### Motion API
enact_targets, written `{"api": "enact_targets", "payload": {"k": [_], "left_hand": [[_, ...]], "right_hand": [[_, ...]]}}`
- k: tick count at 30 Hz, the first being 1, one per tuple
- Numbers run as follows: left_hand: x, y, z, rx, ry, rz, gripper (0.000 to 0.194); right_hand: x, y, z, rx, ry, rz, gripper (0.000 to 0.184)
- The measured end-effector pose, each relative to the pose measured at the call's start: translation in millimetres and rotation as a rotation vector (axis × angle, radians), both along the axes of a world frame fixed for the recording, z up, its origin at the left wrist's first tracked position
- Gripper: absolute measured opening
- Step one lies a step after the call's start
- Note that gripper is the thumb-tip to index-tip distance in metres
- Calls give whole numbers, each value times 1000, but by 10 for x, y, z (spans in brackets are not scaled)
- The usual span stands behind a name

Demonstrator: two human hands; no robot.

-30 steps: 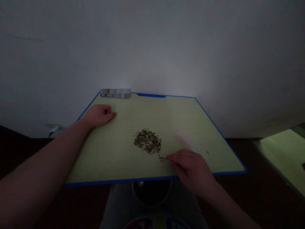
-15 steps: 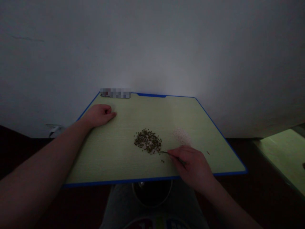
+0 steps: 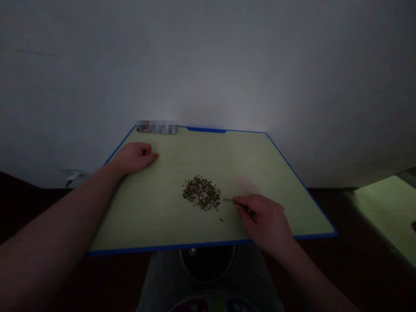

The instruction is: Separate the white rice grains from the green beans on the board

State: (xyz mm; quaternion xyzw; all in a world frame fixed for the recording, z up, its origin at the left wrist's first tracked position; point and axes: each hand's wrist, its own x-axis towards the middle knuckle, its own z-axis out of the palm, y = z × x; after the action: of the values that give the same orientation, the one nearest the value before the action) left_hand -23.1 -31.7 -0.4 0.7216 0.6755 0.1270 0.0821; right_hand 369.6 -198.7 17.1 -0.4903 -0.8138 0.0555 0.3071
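My right hand (image 3: 264, 221) pinches a pair of thin metal tweezers (image 3: 228, 199), whose tips point left just off the edge of a mixed pile. That pile (image 3: 201, 193) holds small dark green beans, seemingly mung beans, with pale grains among them. Behind my right hand lies a scatter of pale grains (image 3: 246, 183), like rice, partly covered by my fingers. On the board's left side rests my left hand (image 3: 134, 157), curled into a loose fist with the thumb out and nothing visible in it.
The pale board table (image 3: 201, 149) has a blue rim and stands against a grey wall (image 3: 208, 65). A blurred-out strip (image 3: 159, 127) lies at its back left corner. Two loose beans (image 3: 221, 219) sit near the front. Below the front edge is a round dark container (image 3: 208, 264) between my legs.
My right hand has moved slightly right and away from me, drawing the tweezers' tips off the pile's right edge toward the pale grains. My left hand has stayed put.
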Motion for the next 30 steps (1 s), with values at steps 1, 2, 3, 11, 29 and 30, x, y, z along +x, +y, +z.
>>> {"api": "enact_targets", "payload": {"k": [1,2,3,11,29,30], "left_hand": [[-1,1,-1,2,2,-2,35],[-1,2,-2,7,5,-5,36],[-2,2,-1,12,8,-8,36],[17,-7,18,6,4,22,36],[-16,15,-23,12,2,6,37],[-17,15,-21,12,4,5,36]], "right_hand": [[-29,-4,-2,-4,-6,10,31],[-56,-3,-7,-7,-12,16,31],[-78,4,-16,-10,-15,18,31],[14,154,-70,15,-26,-148,30],[-56,292,-43,-87,-52,-165,29],[-74,311,-38,-104,-60,-165,29]]}}
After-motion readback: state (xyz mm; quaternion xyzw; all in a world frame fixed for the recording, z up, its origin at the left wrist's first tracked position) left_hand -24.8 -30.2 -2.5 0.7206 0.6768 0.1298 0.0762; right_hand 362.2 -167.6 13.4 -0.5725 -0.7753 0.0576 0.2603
